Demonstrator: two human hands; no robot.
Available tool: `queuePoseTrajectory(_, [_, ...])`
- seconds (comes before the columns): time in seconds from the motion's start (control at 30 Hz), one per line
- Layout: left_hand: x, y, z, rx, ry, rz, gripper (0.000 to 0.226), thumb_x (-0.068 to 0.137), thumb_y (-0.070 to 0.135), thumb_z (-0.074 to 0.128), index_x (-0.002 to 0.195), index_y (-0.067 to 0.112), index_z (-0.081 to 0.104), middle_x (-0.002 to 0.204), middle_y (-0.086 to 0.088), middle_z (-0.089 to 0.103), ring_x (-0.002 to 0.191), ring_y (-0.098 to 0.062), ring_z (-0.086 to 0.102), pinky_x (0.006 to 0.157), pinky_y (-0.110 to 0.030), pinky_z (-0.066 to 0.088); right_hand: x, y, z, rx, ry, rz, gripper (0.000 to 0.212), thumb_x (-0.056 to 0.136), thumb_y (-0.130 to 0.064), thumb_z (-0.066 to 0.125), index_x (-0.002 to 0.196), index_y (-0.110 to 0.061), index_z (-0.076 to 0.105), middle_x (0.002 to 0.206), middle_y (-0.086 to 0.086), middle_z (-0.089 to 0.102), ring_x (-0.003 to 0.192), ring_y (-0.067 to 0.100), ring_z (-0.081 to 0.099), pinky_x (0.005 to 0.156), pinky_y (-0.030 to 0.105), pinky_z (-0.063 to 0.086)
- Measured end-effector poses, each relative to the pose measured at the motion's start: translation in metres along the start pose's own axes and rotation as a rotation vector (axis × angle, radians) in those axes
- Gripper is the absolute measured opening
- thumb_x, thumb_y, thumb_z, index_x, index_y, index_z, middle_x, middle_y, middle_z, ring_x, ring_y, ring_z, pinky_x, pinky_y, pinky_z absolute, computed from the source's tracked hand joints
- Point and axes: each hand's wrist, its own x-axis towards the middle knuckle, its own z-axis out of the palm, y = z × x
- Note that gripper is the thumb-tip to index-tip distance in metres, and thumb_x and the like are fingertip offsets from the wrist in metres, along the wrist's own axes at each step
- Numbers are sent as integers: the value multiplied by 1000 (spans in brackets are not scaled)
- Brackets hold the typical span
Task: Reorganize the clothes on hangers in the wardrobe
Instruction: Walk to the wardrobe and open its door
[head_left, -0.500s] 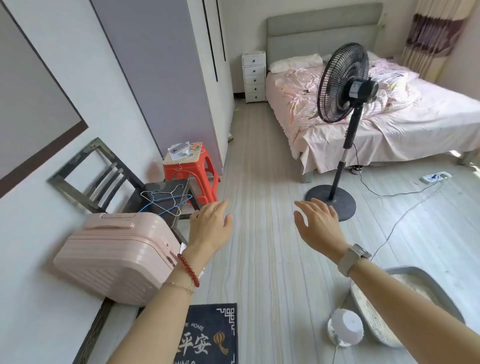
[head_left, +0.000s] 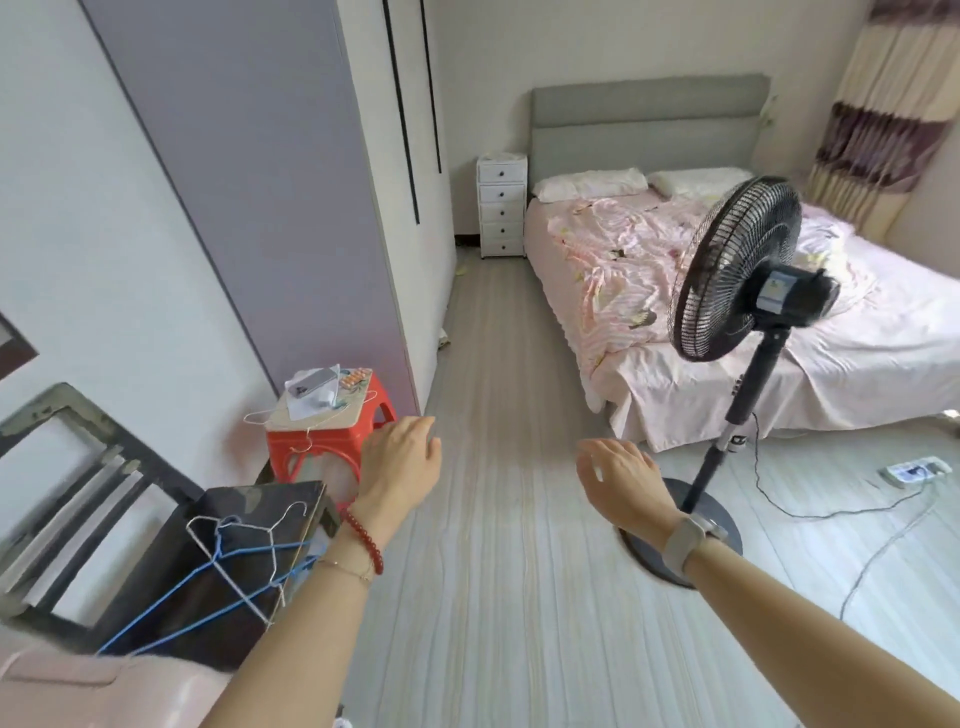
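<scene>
**Inspector:** Head view, the only one. Both arms reach forward over the pale plank floor (head_left: 498, 597). State of the hands?

**Assistant:** The left hand (head_left: 402, 465) is raised, palm down, its fingers relaxed and loosely bent — it holds nothing. A red bead bracelet (head_left: 363, 540) sits on that wrist. The right hand (head_left: 618, 480) is likewise relaxed, fingers loosely spread, holding nothing; a watch (head_left: 688, 538) with a pale strap is on its wrist.

**Inspector:** Location of the wardrobe?

**Assistant:** The wardrobe (head_left: 291, 182) stands along the left wall, ahead of the left hand and well apart from it. Its doors are closed, so no clothes show.

**Inspector:** Hangers?

**Assistant:** Bare wire hangers (head_left: 244, 561), white and blue, lie on a dark chair (head_left: 171, 545) at lower left, just beside the left forearm. One more white hanger lies over the red stool (head_left: 322, 447), which carries a phone (head_left: 311, 383) and some small items.

**Inspector:** Remainder of the room?

**Assistant:** A black standing fan (head_left: 737, 270) stands to the right, its base partly behind the right wrist. Beyond it is a bed (head_left: 701, 291) with pink bedding, and a white drawer unit (head_left: 501, 205) beside the headboard. A pink suitcase (head_left: 104, 691) fills the lower left corner — only partly in frame.
</scene>
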Motion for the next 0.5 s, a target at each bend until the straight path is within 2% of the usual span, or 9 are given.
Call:
queuePoseTrajectory(0.07, [55, 8, 11, -25, -18, -18, 39, 94, 27, 41, 131, 15, 49, 131, -1, 54, 118, -22, 51, 96, -34, 39, 52, 8, -8, 15, 10, 15, 30, 94, -23, 35, 114, -13, 55, 122, 3, 57, 120, 26, 44, 96, 36, 32])
queuePoseTrajectory(0.2, [144, 28, 55, -35, -167, 52, 41, 96, 30, 37, 134, 18, 45, 135, 0, 49, 123, -20, 45, 99, -32, 35, 136, 37, -5, 7, 0, 87, 28, 93, -21, 33, 108, -14, 55, 113, 2, 59, 112, 26, 47, 86, 34, 34])
queuePoseTrajectory(0.3, [207, 35, 94, -28, -257, 74, 41, 96, 31, 36, 135, 20, 42, 136, 0, 48, 123, -21, 45, 99, -32, 35, 192, 63, 14, 36, -31, 155, 28, 93, -22, 36, 109, -12, 56, 115, 3, 59, 110, 24, 48, 89, 33, 35])
queuePoseTrajectory(0.4, [266, 35, 139, -61, -307, 78, 40, 95, 31, 37, 134, 19, 44, 134, -1, 50, 121, -21, 47, 97, -34, 38, 259, 88, 34, 40, -87, 205, 32, 94, -26, 34, 117, -13, 53, 123, 3, 55, 117, 26, 44, 93, 36, 34])
queuePoseTrajectory(0.43, [286, 34, 153, -73, -331, 68, 40, 95, 30, 38, 133, 18, 44, 133, -1, 51, 121, -22, 47, 96, -34, 38, 282, 95, 40, 51, -113, 218, 32, 94, -26, 34, 117, -12, 53, 122, 4, 55, 117, 27, 43, 92, 36, 34])
queuePoseTrajectory(0.5, [328, 31, 176, -88, -366, 35, 40, 95, 29, 39, 133, 17, 45, 133, -2, 51, 122, -22, 46, 95, -35, 39, 329, 113, 50, 82, -157, 248, 29, 93, -23, 34, 107, -8, 55, 106, 8, 57, 110, 31, 47, 83, 36, 36])
